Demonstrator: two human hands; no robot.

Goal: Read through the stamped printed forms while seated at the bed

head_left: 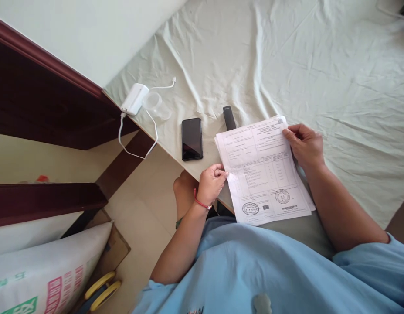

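Observation:
A thin stack of printed paper sheets (pixel 260 174) with round and oval stamps lies at the near edge of the cloth-covered surface, tilted slightly. My right hand (pixel 304 144) pinches its upper right edge between thumb and fingers. At the left edge, my left hand (pixel 212 183) has its fingers closed on the paper; a red cord bracelet is on that wrist. Beyond the sheets sits a narrow black object that looks like a stapler (pixel 229 117), its near end hidden by the paper. To the left rests a black smartphone (pixel 191 138), its screen dark.
A white power adapter (pixel 135 99) with a cable sits at the left edge beside a clear plastic cup (pixel 157 106) on its side. Wrinkled pale green cloth (pixel 335 78) covers the surface. On the floor at lower left are a printed white sack (pixel 51 261) and a cardboard box (pixel 118 248).

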